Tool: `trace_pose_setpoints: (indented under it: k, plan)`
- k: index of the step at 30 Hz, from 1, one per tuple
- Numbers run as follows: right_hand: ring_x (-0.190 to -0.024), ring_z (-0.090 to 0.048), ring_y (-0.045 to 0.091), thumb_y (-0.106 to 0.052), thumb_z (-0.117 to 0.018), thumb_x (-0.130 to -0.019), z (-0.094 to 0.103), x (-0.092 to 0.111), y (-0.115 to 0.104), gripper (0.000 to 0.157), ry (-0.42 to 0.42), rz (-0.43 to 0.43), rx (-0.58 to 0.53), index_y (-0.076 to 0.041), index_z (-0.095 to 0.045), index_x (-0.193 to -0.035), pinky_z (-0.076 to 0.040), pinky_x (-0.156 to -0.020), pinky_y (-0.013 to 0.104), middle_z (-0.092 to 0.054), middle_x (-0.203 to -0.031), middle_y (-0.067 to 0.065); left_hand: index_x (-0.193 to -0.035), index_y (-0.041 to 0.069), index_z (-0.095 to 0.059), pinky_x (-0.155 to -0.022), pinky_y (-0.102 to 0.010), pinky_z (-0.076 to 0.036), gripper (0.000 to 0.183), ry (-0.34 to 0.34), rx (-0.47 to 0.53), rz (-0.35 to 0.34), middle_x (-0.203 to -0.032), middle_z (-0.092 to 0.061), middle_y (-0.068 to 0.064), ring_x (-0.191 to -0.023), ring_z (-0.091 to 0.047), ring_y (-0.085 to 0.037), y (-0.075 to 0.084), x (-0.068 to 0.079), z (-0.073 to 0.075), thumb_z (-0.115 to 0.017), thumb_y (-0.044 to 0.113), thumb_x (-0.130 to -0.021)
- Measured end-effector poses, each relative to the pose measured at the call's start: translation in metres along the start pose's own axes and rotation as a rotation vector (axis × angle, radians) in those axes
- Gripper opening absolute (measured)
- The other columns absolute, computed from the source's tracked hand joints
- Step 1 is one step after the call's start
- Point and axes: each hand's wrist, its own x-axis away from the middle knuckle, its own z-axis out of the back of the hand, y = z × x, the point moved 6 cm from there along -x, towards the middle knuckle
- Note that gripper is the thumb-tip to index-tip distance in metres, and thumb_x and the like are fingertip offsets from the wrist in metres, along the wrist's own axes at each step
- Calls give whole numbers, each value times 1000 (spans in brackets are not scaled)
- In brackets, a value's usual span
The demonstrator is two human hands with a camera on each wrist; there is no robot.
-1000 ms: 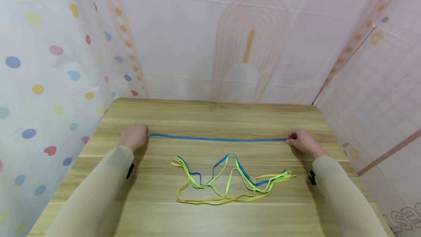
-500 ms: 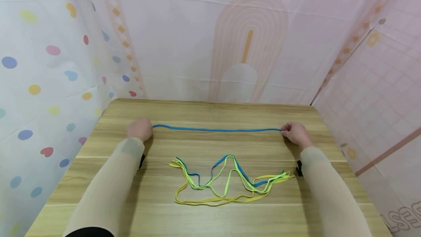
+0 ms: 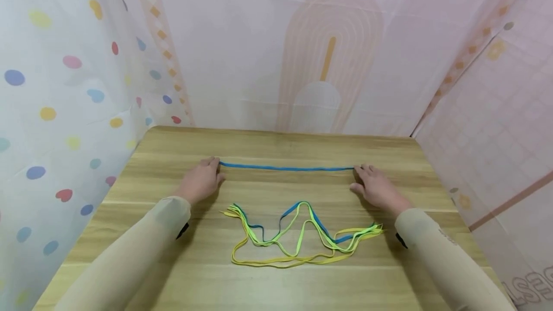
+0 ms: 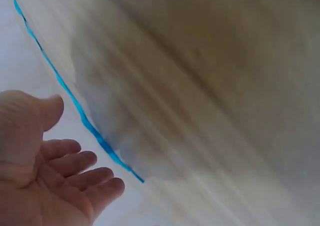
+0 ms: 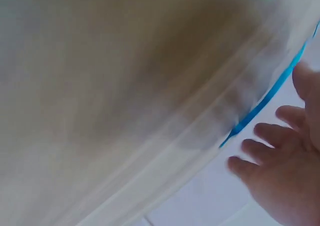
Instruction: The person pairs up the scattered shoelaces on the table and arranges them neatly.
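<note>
A blue shoelace (image 3: pixel 285 169) lies stretched nearly straight across the far part of the wooden table (image 3: pixel 285 287). At its left end is my left hand (image 3: pixel 200 180), fingers extended and spread from the thumb. My right hand (image 3: pixel 375 188) is at the other end, its fingers likewise straight. In the left wrist view the lace's tip (image 4: pixel 140 179) shows free beside the fingertips (image 4: pixel 117 185). The right wrist view shows the other tip (image 5: pixel 223 144) just beyond my fingers (image 5: pixel 257 148), with nothing pinched.
Nearer the front, a loose bundle of yellow, lime and blue-green shoelaces (image 3: pixel 298 255) lies in wavy loops. Behind the table hangs a patterned white curtain (image 3: pixel 242 61), with more printed cloth at both sides. Black wrist straps (image 3: pixel 183 231) show under the sleeves.
Both hands have carried the blue shoelace away toward the table's far edge and laid it down. The fingers have since opened and let go of its ends. The bundle has not moved.
</note>
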Motion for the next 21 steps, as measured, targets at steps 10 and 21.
trace_pose_setpoints:
  k: [10,21]
  plan:
    - [-160,-10,60,-47,-44,-114,-24,-1,1,77,-90,-81,-51,-1,-16,-170,-12,-126,78,-15,-172,38,-164,-4,-33,-125,-74,-27,78,-112,-39,4,-169,-33,-33,-154,-28,-61,0,6,-15,-50,51,-112]
    - [-162,-6,57,-51,-38,-115,-26,-8,5,74,-137,-61,-27,-8,-18,-171,-10,-129,75,-12,-174,34,-165,0,-34,-121,-80,-27,79,-130,-72,6,-171,-29,-32,-153,-25,-66,1,4,-15,-48,56,-111]
